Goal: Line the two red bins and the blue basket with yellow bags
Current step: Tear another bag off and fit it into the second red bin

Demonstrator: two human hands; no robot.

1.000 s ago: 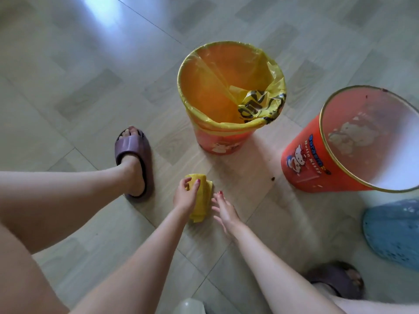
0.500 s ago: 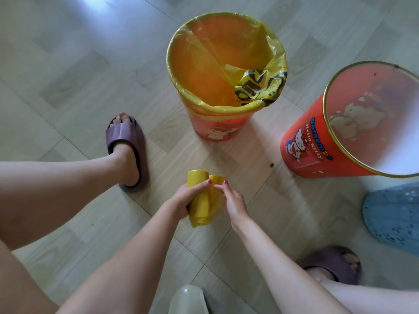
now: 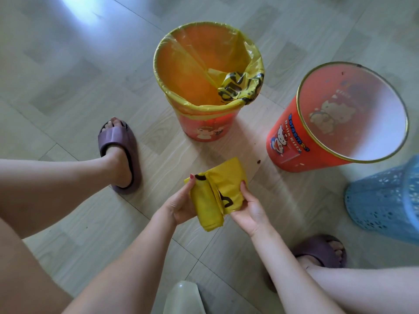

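A red bin [image 3: 204, 130] is standing upright on the floor, already wearing a yellow bag [image 3: 195, 71] folded over its rim. A second red bin [image 3: 288, 143], printed with cartoon figures, is standing unlined to its right. A blue basket [image 3: 383, 200] with perforated walls is sitting at the right edge. A partly unfolded roll of yellow bags [image 3: 210, 200] is being held above the floor.

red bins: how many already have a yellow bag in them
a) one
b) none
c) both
a: the far red bin has a yellow liner folded over its rim, while the near red bin shows a bare gold rim and no bag inside; the next yellow bag is held by the left hand and right hand.
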